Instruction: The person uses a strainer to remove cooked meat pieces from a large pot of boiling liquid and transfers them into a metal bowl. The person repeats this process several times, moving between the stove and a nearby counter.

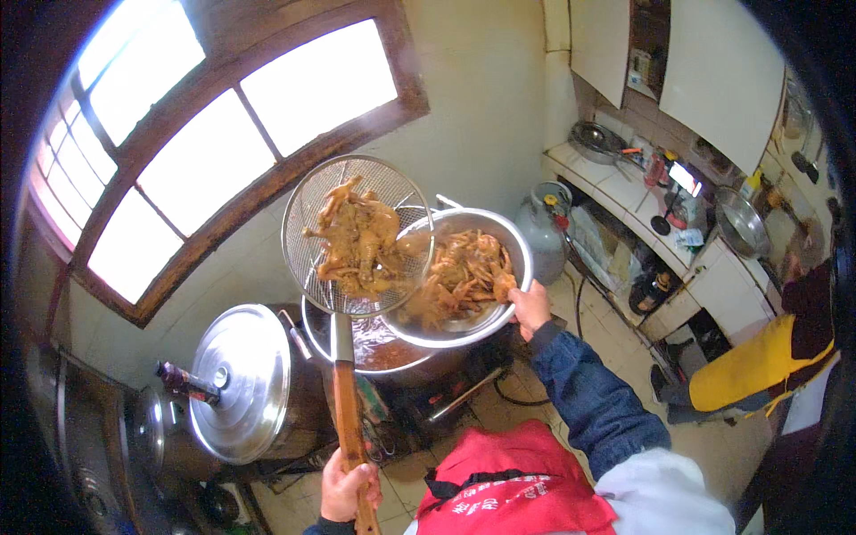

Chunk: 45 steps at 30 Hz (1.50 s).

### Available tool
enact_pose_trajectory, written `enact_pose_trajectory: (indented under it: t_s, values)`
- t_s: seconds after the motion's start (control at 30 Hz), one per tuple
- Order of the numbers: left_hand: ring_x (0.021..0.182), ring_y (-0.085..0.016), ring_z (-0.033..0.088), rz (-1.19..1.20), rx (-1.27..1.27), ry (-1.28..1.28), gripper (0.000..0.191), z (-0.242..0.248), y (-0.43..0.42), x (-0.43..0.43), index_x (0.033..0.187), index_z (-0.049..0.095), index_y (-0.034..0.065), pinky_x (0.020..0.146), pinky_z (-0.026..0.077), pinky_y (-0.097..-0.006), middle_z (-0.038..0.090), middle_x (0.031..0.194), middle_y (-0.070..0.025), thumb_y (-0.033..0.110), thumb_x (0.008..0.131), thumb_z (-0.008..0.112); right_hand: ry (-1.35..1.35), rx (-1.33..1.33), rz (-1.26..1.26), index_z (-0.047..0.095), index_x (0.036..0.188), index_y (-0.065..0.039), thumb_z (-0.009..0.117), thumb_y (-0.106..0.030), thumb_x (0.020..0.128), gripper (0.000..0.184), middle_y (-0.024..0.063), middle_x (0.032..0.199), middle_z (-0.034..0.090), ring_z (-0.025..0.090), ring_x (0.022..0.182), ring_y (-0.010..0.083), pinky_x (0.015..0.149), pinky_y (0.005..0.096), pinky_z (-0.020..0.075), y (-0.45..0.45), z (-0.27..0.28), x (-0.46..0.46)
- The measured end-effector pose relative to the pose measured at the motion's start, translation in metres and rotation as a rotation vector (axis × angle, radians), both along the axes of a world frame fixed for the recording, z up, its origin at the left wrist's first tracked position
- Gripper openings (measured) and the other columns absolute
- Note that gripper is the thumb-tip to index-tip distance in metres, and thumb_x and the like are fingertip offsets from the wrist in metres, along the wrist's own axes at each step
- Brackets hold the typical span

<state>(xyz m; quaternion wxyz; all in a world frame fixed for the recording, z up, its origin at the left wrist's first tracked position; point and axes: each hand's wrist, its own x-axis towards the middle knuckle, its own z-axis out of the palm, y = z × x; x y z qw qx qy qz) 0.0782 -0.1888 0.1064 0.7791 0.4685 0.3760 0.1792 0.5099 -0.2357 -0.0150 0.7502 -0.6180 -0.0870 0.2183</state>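
Observation:
My left hand (350,483) grips the wooden handle (348,401) of a wire mesh skimmer (301,200). Cooked brown poultry pieces (364,234) lie heaped in the mesh, over the left side of a metal basin (525,257). By its near right rim the basin is held in my right hand (531,309). Inside it are more brown poultry pieces, apparently feet among them (465,277). Beneath both is a wide pot (401,368) of dark reddish-brown liquid (394,348), partly hidden by the skimmer and basin. A little haze blurs the basin's left part.
A large pot with a shiny metal lid (247,374) stands at the left, a bottle (190,384) over the lid. A gas cylinder (542,234) is behind the basin. Along the right runs a tiled counter (615,187) with a pan (597,142). Yellow cloth (742,368) hangs at far right.

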Motion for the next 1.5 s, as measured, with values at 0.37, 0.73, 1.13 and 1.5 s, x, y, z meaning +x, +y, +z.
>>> enact_pose_trajectory:
  t_s: [0.37,0.73,1.13,1.5]
  values:
    - [0.038,-0.01,0.044,-0.05,0.349,0.09,0.04,-0.044,-0.004,0.011,0.129,0.037,0.0033,0.036,0.038,-0.0251,0.048,0.064,-0.0022,-0.002,0.091,0.047,-0.004,-0.05,-0.078,0.058,0.093,-0.001,0.057,-0.005,0.078,0.016,0.0039,0.067,0.056,0.054,0.049,0.0153,0.038,0.0322,0.0437,0.004,0.004,-0.017]
    - [0.06,-0.02,0.058,0.03,0.896,0.235,0.043,-0.047,0.009,0.025,0.127,0.044,0.0006,0.055,0.047,-0.03,0.055,0.08,-0.0098,-0.003,0.086,0.053,0.068,-0.03,-0.029,0.051,0.093,-0.005,0.057,-0.006,0.077,0.017,0.0022,0.074,0.051,0.051,0.052,0.0132,0.039,0.0289,0.0455,-0.016,0.013,-0.027]
    - [0.046,-0.013,0.053,0.16,0.439,0.149,0.034,-0.038,0.089,0.004,0.123,0.044,0.0036,0.039,0.045,-0.0265,0.056,0.076,-0.0062,0.004,0.089,0.049,0.022,-0.094,0.078,0.053,0.086,-0.006,0.055,-0.003,0.075,0.012,0.0005,0.066,0.05,0.046,0.048,0.0119,0.038,0.0266,0.0327,-0.034,0.007,0.011]
    - [0.081,-0.043,0.064,0.014,1.236,0.86,0.063,-0.088,0.193,0.03,0.135,0.036,0.0107,0.072,0.05,-0.0525,0.065,0.087,-0.025,0.009,0.076,0.058,0.007,-0.138,0.096,0.054,0.093,-0.006,0.059,-0.006,0.079,0.016,0.0003,0.077,0.055,0.053,0.061,0.013,0.052,0.0282,0.042,-0.04,-0.005,0.024]
